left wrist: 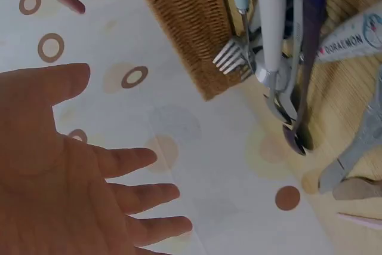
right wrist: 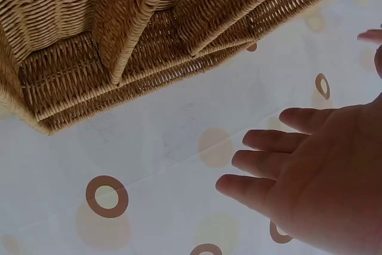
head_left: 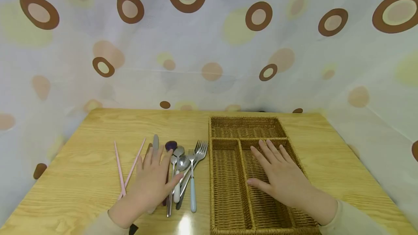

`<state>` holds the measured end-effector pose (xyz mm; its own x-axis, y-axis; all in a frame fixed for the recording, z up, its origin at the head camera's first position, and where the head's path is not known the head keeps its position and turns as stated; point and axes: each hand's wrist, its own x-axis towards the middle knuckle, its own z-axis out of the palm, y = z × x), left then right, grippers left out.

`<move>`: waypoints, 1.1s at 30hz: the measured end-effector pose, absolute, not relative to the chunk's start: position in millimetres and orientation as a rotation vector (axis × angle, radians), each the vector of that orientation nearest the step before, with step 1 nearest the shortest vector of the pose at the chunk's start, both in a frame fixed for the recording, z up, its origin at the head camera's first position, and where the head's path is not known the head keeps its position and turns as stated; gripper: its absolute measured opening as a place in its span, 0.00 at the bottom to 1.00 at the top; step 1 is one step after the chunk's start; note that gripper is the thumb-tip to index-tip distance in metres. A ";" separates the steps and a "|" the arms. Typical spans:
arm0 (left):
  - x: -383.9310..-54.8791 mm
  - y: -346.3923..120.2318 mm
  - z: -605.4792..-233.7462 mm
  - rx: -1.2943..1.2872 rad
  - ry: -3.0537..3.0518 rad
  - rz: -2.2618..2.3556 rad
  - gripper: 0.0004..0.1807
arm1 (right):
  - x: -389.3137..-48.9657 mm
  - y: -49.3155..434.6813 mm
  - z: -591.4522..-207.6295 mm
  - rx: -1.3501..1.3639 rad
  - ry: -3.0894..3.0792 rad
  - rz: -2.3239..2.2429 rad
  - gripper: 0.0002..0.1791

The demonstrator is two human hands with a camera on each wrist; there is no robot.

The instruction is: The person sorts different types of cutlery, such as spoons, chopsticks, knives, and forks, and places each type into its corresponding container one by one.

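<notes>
My left hand (head_left: 151, 182) hovers palm down, fingers spread, over a pile of cutlery on the wooden table; it holds nothing. Around its fingers lie a grey knife (head_left: 155, 141), a purple spoon (head_left: 171, 145), a metal spoon (head_left: 184, 163), a blue-handled fork (head_left: 193, 195) and other forks (head_left: 202, 149). Left of that hand, two pink chopsticks (head_left: 119, 162) cross. A pale handle marked DORAEMON (left wrist: 349, 39) shows in the left wrist view. Above the right part of a wicker tray (head_left: 228, 188), my right hand (head_left: 284, 178) is spread flat and holds nothing.
The tray has a wide compartment across the back and dividers (head_left: 245, 177) running toward me. The wooden table (head_left: 330, 169) extends on both sides. Behind it hangs a white curtain (head_left: 196, 46) with brown and yellow spots.
</notes>
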<state>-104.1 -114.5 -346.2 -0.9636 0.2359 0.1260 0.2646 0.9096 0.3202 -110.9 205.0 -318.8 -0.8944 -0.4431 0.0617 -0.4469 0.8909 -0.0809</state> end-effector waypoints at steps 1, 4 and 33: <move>-105.7 -119.1 -347.2 -0.370 -2.996 -0.493 0.37 | -111.1 205.8 -318.6 0.712 -3.009 0.140 0.43; -111.4 -138.5 -353.0 -0.276 -3.013 -0.410 0.31 | -112.2 207.7 -319.4 0.718 -3.007 0.145 0.42; -142.9 -231.0 -391.8 0.296 -3.423 -0.582 0.15 | -110.8 219.0 -322.5 0.669 -2.997 0.048 0.40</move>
